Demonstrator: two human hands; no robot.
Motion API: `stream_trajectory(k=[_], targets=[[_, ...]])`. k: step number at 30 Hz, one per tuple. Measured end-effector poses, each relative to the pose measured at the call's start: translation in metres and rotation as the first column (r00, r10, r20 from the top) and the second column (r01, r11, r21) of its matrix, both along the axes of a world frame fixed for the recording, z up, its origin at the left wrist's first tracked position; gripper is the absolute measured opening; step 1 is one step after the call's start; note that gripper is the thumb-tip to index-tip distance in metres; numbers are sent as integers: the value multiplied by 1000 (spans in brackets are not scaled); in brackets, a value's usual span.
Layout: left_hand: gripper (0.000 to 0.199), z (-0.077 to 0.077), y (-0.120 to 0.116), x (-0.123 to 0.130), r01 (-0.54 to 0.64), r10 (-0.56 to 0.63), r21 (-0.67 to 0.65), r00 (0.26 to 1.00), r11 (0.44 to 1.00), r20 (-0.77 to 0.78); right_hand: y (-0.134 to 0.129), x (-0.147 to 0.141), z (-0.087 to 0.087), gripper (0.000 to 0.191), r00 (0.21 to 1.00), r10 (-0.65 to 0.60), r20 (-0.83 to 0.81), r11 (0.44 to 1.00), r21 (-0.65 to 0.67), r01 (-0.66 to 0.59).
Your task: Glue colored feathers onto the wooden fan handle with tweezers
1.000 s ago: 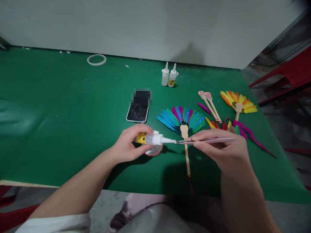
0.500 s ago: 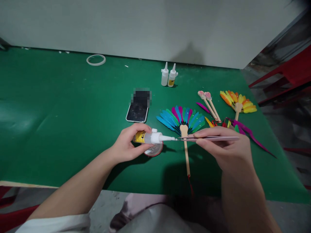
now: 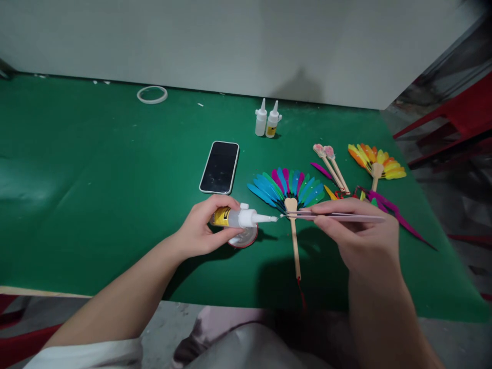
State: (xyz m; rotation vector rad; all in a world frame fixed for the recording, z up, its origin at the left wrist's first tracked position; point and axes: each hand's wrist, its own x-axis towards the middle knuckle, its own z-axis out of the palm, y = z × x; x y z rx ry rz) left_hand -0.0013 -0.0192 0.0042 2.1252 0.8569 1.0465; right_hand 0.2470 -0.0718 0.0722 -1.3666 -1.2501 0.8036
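Note:
My left hand is closed round a glue bottle with a yellow label, its nozzle pointing right. Beneath the bottle is a small round dish with a red rim, partly hidden. My right hand grips pink tweezers; a tiny pale piece shows at their tips, just right of the nozzle. Under the tweezers lies a fan of blue, green and magenta feathers with a wooden handle and a red cord.
A phone lies behind my left hand. Two small bottles stand near the wall, a clear ring to their left. At right are wooden sticks, a yellow-orange fan and loose magenta feathers.
My right hand and the tweezers have moved slightly right and their tips slightly up, away from the nozzle. My left hand and the bottle look unmoved.

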Motion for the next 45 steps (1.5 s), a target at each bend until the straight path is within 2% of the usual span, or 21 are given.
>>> stream_trajectory(k=[5, 14, 26, 33, 45], targets=[[34, 1, 0, 1, 0, 0, -4, 1000, 1000, 7, -1, -1, -2, 20, 997, 38, 74, 999, 28, -40], [37, 1, 0, 1, 7, -7, 25, 1000, 1000, 15, -3, -3, -1, 17, 994, 75, 80, 997, 16, -77], [38, -1, 0, 0, 7, -7, 15, 1000, 1000, 15, -1, 2, 1, 24, 996, 34, 87, 999, 38, -37], [36, 0, 1, 0, 17, -17, 35, 1000, 999, 5, 0, 3, -3, 20, 983, 157, 99, 982, 86, -166], [37, -2, 1, 1, 21, -21, 31, 999, 999, 23, -2, 5, -10, 25, 968, 201, 148, 949, 217, -230]])
